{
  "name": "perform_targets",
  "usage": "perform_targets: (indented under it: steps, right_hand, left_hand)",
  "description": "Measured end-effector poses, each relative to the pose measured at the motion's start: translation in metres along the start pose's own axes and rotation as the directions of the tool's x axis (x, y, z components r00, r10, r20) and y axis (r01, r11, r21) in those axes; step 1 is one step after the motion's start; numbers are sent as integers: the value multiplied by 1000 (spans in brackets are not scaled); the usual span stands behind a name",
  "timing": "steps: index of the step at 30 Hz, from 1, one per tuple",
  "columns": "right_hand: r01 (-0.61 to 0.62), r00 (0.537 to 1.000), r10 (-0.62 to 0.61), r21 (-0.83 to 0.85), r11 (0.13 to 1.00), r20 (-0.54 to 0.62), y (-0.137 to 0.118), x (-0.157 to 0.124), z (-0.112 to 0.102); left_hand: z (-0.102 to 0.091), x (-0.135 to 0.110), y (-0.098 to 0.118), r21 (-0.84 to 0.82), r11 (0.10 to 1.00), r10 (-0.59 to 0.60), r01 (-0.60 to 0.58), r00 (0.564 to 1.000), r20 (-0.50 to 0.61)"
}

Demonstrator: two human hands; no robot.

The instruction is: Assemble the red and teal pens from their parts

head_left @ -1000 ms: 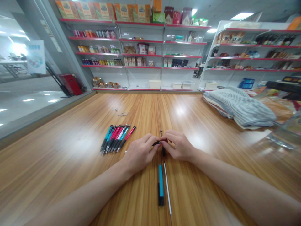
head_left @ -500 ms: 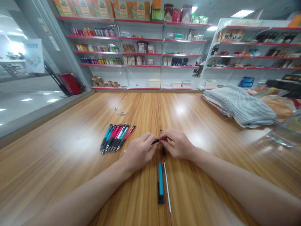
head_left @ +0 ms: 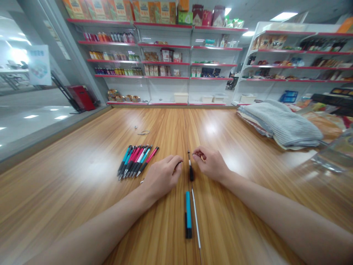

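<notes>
My left hand (head_left: 162, 176) is closed, with a small dark piece (head_left: 178, 163) showing between thumb and forefinger. Its kind is mostly hidden by the fingers. Across the table's centre seam, my right hand (head_left: 211, 162) has its fingers curled and the fingertips together; I cannot make out whether anything small is in them. Between the hands lie a black pen grip (head_left: 191, 173) and, just beyond it, a small dark pen part (head_left: 189, 153). Nearer to me, a blue pen barrel (head_left: 188, 211) with a black clip lies beside a thin white refill (head_left: 196, 219).
Left of my left hand lies a row of several blue, pink and white pens (head_left: 136, 162). Farther back are a thin ring-like strip (head_left: 143, 132) and a tiny metallic piece (head_left: 135, 127). Folded cloths (head_left: 281, 123) and a clear container (head_left: 338, 152) stand at right. Stocked shelves (head_left: 165, 77) line the back.
My hands, which met over the seam, have drawn apart. The dark piece between them has gone left with my left hand. The black grip and small part now show more fully.
</notes>
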State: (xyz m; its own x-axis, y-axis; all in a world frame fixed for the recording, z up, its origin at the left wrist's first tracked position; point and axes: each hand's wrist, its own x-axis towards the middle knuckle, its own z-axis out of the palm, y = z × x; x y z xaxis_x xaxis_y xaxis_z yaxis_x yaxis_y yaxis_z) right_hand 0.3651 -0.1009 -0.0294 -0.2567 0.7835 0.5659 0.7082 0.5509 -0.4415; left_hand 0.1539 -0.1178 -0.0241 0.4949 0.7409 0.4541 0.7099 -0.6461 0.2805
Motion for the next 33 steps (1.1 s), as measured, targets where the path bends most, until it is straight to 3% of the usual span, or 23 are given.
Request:
perform_targets:
  steps: [6,16,21,28,33]
  right_hand:
    - [-97,994,104,-177,979,34,17,1,1]
    - [-144,987,157,-213,966,46,12,2,2]
    - [-110,988,129,-201,973,85,17,2,5]
    - [-9,996,25,-173,985,91,45,33,14]
    - [44,989,-25,-126,991,145,46,34,14]
  left_hand:
    - [2,-1,-3,22,1000,8,-8,1000,-5]
    - [2,0,-2,4,999,-41,41,999,18]
    - [1,1,-1,-7,998,-56,56,998,26]
    - [2,4,0,4,998,-64,64,997,35]
    - [3,6,-1,-6,998,-70,70,997,33]
